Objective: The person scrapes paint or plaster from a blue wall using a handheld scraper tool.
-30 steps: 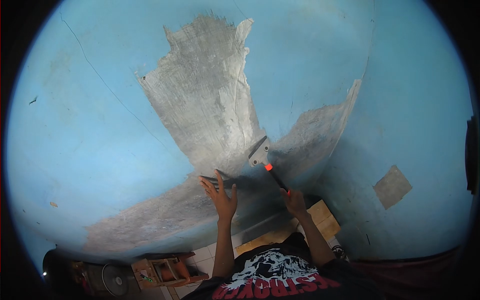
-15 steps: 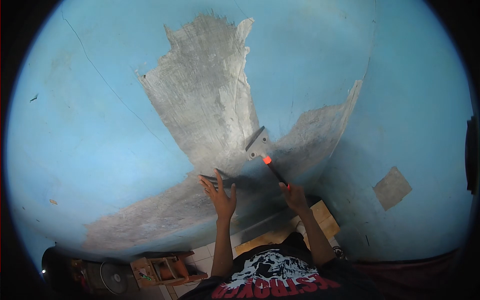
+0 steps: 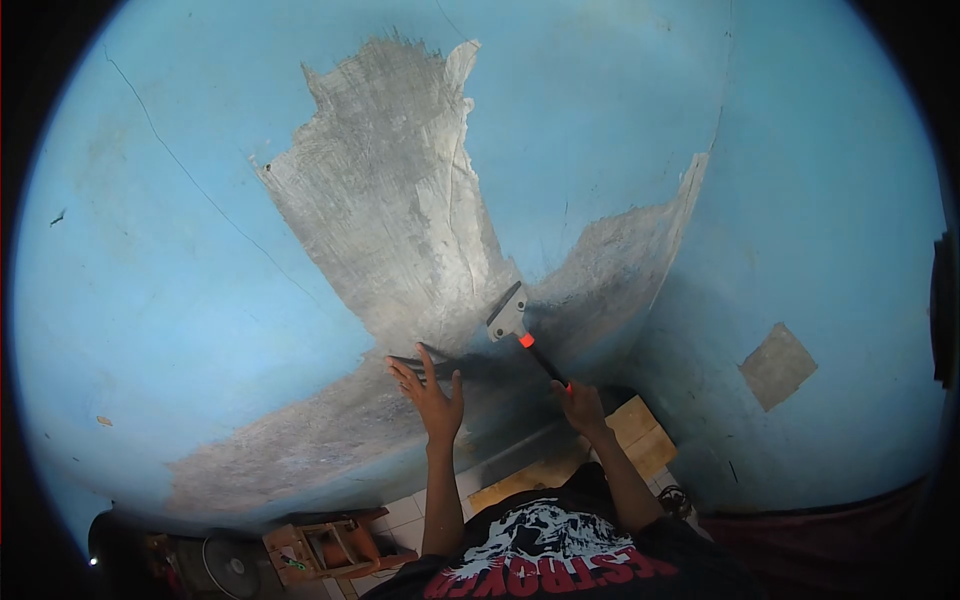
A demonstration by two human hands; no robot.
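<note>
My right hand (image 3: 582, 408) is wrapped round the black handle of a wide-bladed scraper (image 3: 508, 318), which has a grey head and orange-red collars. The scraper's blade lies against the wall where bare grey plaster (image 3: 385, 180) meets blue paint. To its left, my left hand (image 3: 432, 398) has its fingers spread, the fingertips at the grey plaster, holding nothing. The blue wall (image 3: 210, 300) around the plaster has thin cracks, and a ragged pale strip runs along the plaster's right edge.
A wooden stool (image 3: 325, 548) and a round fan (image 3: 230, 568) stand on the floor at lower left. Wooden boards (image 3: 640, 440) lie by the wall's foot. The right-hand wall carries a grey diamond-shaped patch (image 3: 778, 367). A dark red cloth (image 3: 830, 550) is at lower right.
The scraper head and my right hand have moved slightly down along the wall. My left hand stays about where it was on the plaster; the view has shifted a little.
</note>
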